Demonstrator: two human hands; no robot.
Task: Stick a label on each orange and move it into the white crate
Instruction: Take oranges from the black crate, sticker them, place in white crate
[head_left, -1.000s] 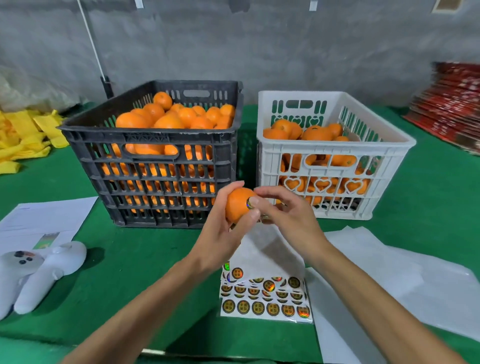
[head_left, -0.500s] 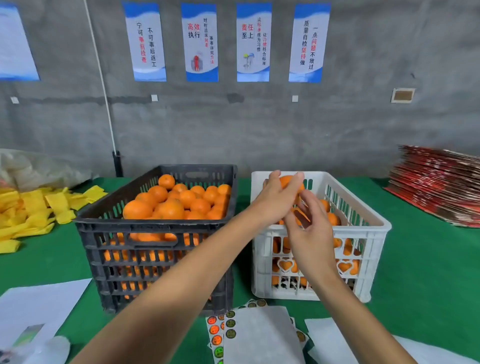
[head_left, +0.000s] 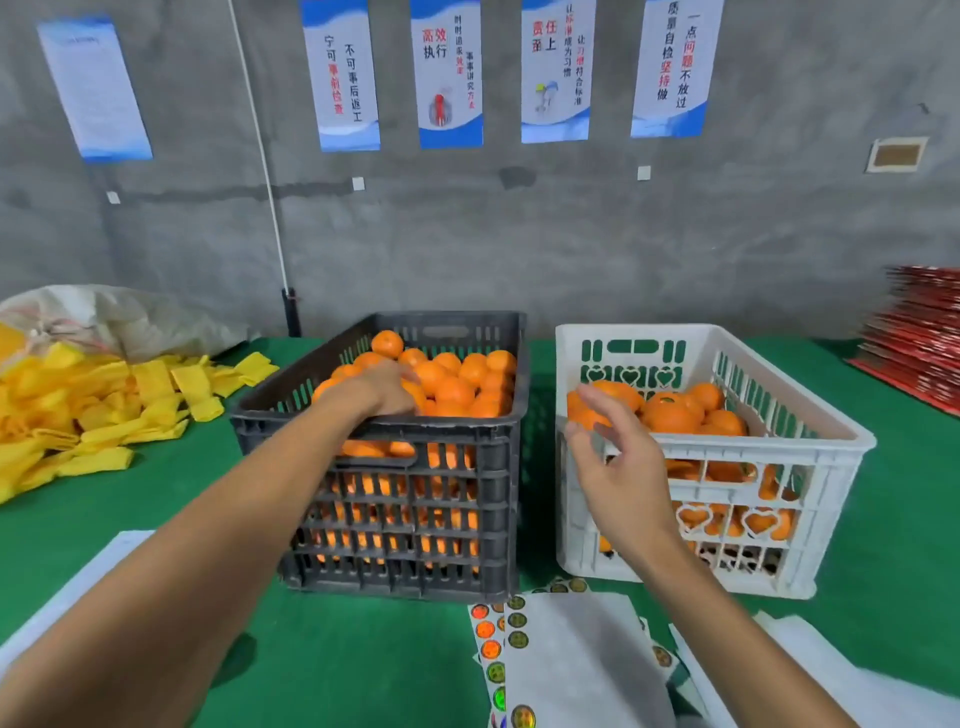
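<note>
The black crate (head_left: 405, 519) is heaped with unlabelled oranges (head_left: 457, 384). My left hand (head_left: 387, 389) reaches over its near rim and lies on the top oranges, its fingertips blurred among the fruit. The white crate (head_left: 810, 467) to the right holds several oranges (head_left: 670, 413). My right hand (head_left: 618, 457) hovers in front of the white crate's near left corner, fingers relaxed and spread, holding nothing. Sheets of round labels (head_left: 498, 654) lie on the green table in front of the crates, partly under a white backing paper (head_left: 576, 660).
Yellow foam nets (head_left: 104, 410) are piled at the left beside a grey sack (head_left: 119, 317). Red flat cartons (head_left: 919, 332) are stacked at the far right. White paper sheets (head_left: 831, 680) lie at the near right, another sheet (head_left: 78, 587) at the near left. A grey wall stands close behind.
The orange that both hands held over the white crate is no longer in them. My left hand has swung left into the black crate. My right hand has dropped back and opened.
</note>
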